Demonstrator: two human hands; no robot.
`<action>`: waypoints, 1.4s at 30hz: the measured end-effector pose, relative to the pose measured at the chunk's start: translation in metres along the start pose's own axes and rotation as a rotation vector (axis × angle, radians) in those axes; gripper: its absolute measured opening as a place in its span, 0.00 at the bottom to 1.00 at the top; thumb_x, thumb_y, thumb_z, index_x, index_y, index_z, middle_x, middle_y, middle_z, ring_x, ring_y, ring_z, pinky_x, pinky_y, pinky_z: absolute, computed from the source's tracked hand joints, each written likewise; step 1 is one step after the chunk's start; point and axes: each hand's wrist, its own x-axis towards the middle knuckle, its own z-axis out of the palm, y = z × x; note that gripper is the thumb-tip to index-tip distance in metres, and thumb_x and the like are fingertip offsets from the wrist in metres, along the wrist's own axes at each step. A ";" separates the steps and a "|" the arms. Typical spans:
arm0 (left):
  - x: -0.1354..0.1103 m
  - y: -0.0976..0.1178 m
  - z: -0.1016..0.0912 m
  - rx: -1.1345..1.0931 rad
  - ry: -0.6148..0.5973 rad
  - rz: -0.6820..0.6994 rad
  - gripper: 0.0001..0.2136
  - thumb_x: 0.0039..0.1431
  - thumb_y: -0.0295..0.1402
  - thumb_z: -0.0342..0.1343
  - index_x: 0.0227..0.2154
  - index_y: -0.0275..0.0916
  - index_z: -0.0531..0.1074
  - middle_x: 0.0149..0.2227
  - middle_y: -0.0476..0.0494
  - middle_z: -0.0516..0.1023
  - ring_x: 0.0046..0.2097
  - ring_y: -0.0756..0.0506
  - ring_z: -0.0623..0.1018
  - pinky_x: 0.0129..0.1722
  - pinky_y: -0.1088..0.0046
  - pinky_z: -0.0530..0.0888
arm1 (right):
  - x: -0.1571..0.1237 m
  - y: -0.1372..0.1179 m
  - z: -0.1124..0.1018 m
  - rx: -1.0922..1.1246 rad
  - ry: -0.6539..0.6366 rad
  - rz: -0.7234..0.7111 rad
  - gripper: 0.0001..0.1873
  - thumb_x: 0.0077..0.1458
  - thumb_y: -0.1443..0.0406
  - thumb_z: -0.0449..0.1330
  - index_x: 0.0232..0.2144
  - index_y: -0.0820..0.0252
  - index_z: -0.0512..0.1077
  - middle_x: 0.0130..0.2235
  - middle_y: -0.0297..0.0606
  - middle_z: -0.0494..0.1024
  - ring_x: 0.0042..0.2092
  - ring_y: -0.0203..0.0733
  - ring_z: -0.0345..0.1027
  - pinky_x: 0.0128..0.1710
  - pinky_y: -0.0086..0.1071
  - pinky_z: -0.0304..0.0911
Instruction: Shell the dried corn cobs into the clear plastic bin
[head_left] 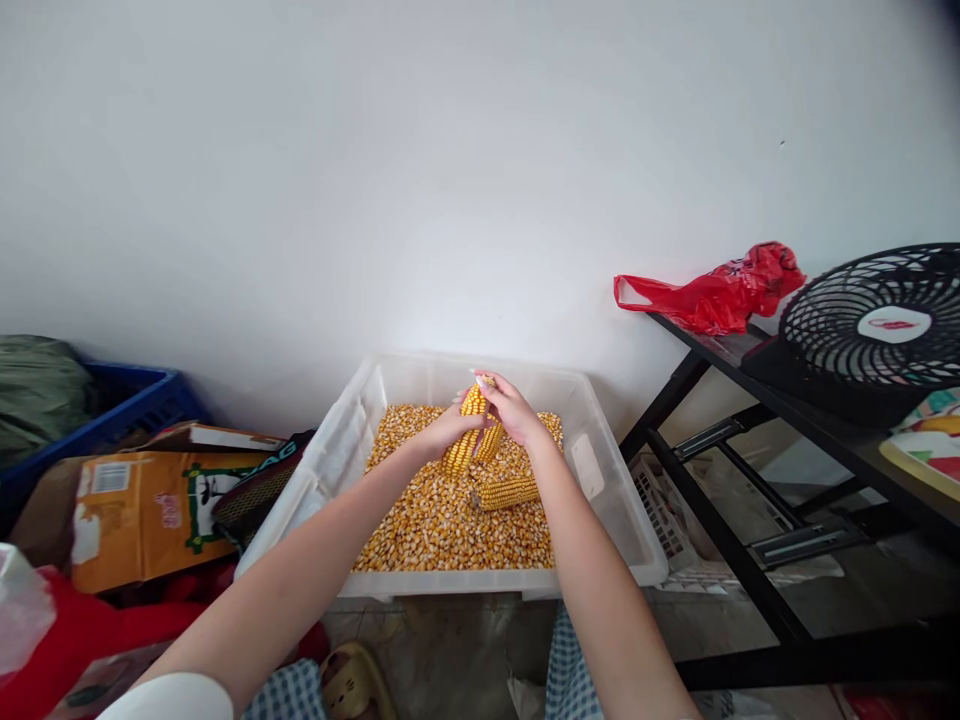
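Both my hands are closed around a yellow corn cob [457, 458], held at a slant over loose kernels. A dark reddish strip without kernels runs along the cob. My left hand [448, 428] grips its left side. Wrapped around the upper right part is my right hand [511, 408], near the cob's pale end. Fingers hide part of the cob. Below, a second corn cob [508, 493] lies on the kernels, partly behind my right forearm. The loose corn kernels [442, 530] cover the bottom of a translucent plastic bin [450, 583].
At right, a black table frame [739, 475] carries a black fan [874, 320] and a red plastic bag [720, 295]. On the left are an orange cardboard box [142, 520] and a blue crate [150, 390]. A white wall [465, 180] rises behind the bin.
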 end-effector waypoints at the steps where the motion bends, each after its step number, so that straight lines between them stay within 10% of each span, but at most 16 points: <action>1: -0.001 0.000 -0.001 0.005 -0.004 -0.009 0.11 0.44 0.31 0.57 0.31 0.37 0.62 0.21 0.53 0.66 0.21 0.53 0.67 0.18 0.78 0.66 | 0.000 -0.001 0.000 0.005 -0.005 0.011 0.21 0.50 0.57 0.59 0.46 0.54 0.65 0.33 0.33 0.76 0.38 0.40 0.71 0.44 0.37 0.65; 19: 0.003 -0.005 -0.004 0.030 0.049 0.030 0.13 0.43 0.31 0.57 0.34 0.35 0.65 0.24 0.51 0.68 0.24 0.52 0.68 0.21 0.78 0.66 | -0.001 0.000 0.006 -0.054 0.035 -0.005 0.24 0.48 0.60 0.60 0.48 0.54 0.64 0.36 0.34 0.76 0.40 0.40 0.71 0.43 0.36 0.66; 29: -0.002 -0.005 -0.006 -0.078 -0.049 -0.090 0.10 0.46 0.35 0.53 0.18 0.36 0.62 0.14 0.50 0.64 0.17 0.52 0.65 0.18 0.75 0.63 | -0.003 -0.004 0.000 -0.114 0.049 -0.026 0.23 0.50 0.58 0.58 0.50 0.53 0.66 0.41 0.34 0.75 0.44 0.39 0.67 0.46 0.34 0.64; 42: 0.000 -0.001 -0.007 -0.179 -0.030 -0.073 0.09 0.47 0.35 0.55 0.20 0.35 0.64 0.15 0.50 0.67 0.17 0.52 0.67 0.19 0.76 0.65 | -0.003 -0.015 0.004 0.197 -0.095 0.038 0.25 0.56 0.53 0.48 0.54 0.54 0.60 0.43 0.39 0.76 0.40 0.41 0.71 0.40 0.36 0.66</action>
